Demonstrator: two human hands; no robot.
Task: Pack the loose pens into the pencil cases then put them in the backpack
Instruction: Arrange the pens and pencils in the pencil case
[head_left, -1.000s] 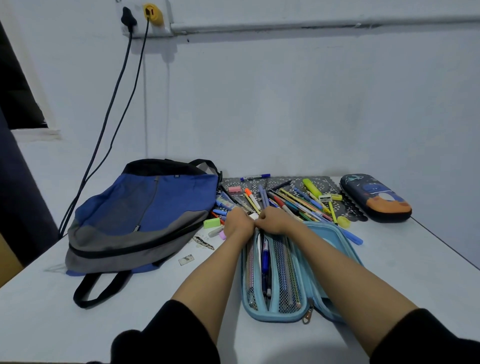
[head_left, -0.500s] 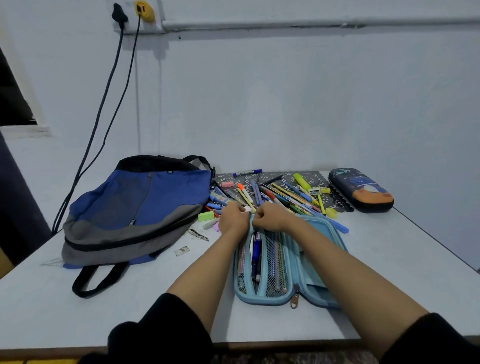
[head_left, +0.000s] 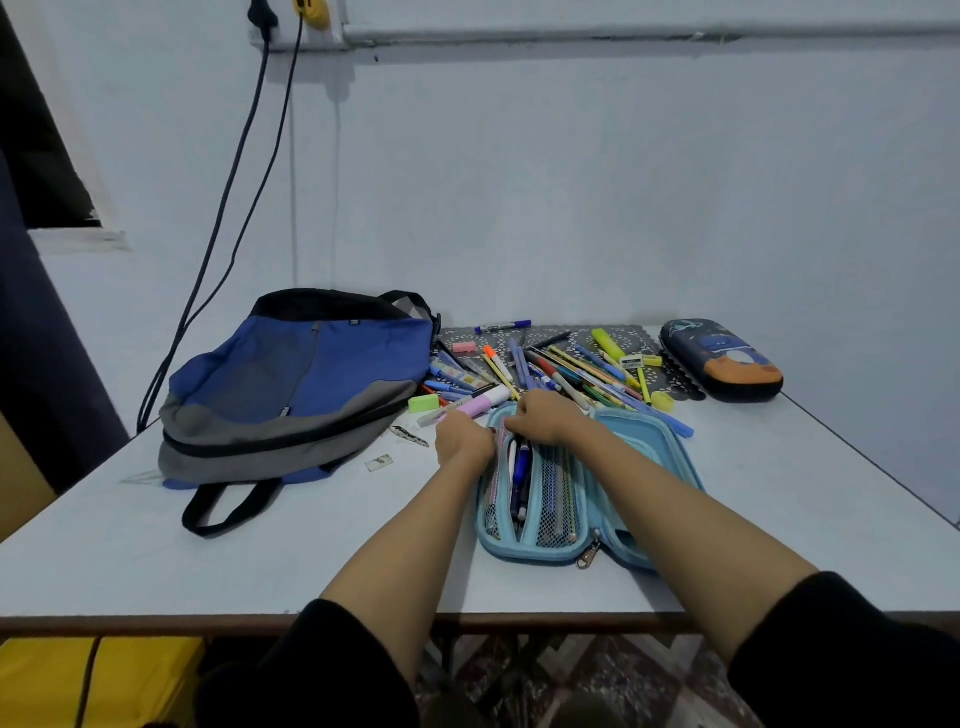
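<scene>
The left hand (head_left: 464, 441) is sliding back from the top of the blue case (head_left: 519, 553) to its left rim, so a pink marker (head_left: 480, 404) is showing behind it now. Its fingers are curling on that rim, holding it. The right hand (head_left: 543, 418) is bending over the case's top end; what it is pinching is hidden. The pens (head_left: 571, 371) are lying in a heap just behind both hands. The backpack (head_left: 301, 374) is lying on the left, the dark case (head_left: 722, 361) far right.

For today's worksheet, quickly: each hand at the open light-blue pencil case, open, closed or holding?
Left hand: curled at the far rim of the light-blue fabric pencil case; grip cannot be told.
Right hand: curled over its far end; likewise.
</scene>
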